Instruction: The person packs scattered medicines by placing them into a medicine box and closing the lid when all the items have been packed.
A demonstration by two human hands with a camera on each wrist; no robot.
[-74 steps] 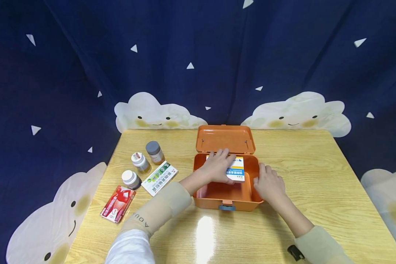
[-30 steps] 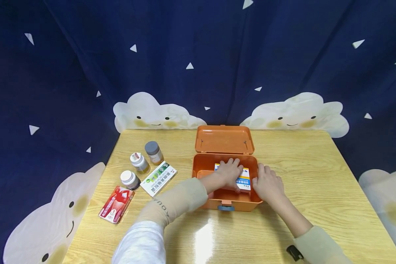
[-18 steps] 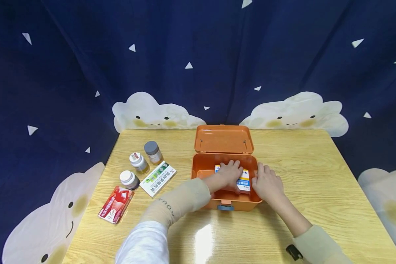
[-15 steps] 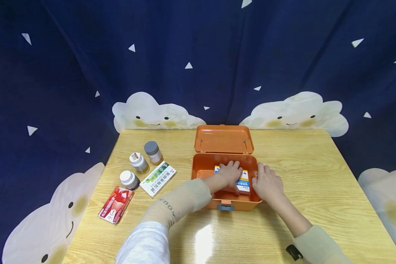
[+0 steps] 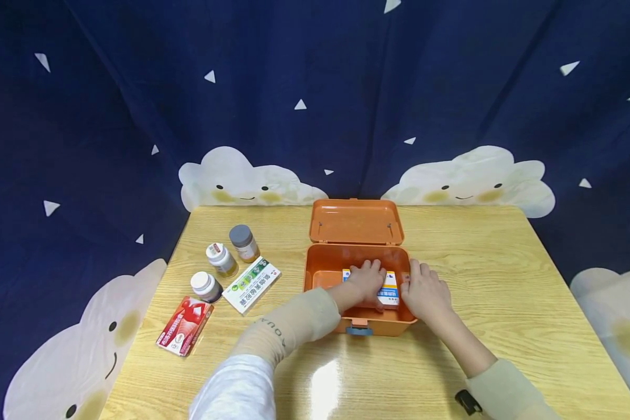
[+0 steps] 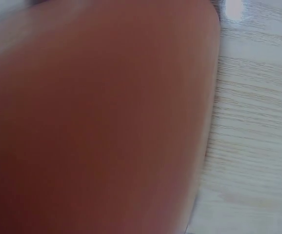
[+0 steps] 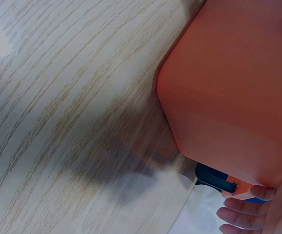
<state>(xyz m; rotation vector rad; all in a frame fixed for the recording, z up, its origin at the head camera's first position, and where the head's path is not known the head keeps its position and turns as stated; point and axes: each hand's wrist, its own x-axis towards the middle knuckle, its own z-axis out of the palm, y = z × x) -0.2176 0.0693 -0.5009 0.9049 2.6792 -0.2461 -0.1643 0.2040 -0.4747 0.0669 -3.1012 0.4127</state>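
Note:
An orange storage box (image 5: 320, 324) stands on the table with its lid (image 5: 356, 221) raised at the back. Inside it, toward the right, lies a white, blue and yellow medicine box (image 5: 390, 296). My left hand (image 5: 366, 282) reaches in and grips this medicine box from above, its palm covering the middle. At the storage box's right wall my right hand (image 5: 427, 294) holds the rim, thumb toward the inside; in the right wrist view its fingers (image 7: 243, 207) show beside the orange wall. The orange side of the storage box (image 6: 102, 117) fills most of the left wrist view.
Left on the table stand a grey-capped bottle (image 5: 245, 242) and two white-capped bottles, one clear-brown (image 5: 223, 261), one dark (image 5: 207, 286). A green-and-white medicine box (image 5: 252, 284) and a red one (image 5: 185, 325) lie near them. A blue latch (image 5: 359, 331) sits at the storage box's front.
My left hand has carried the medicine box rightward and down inside the storage box, then shifted it slightly toward the front. The right hand stays on the rim.

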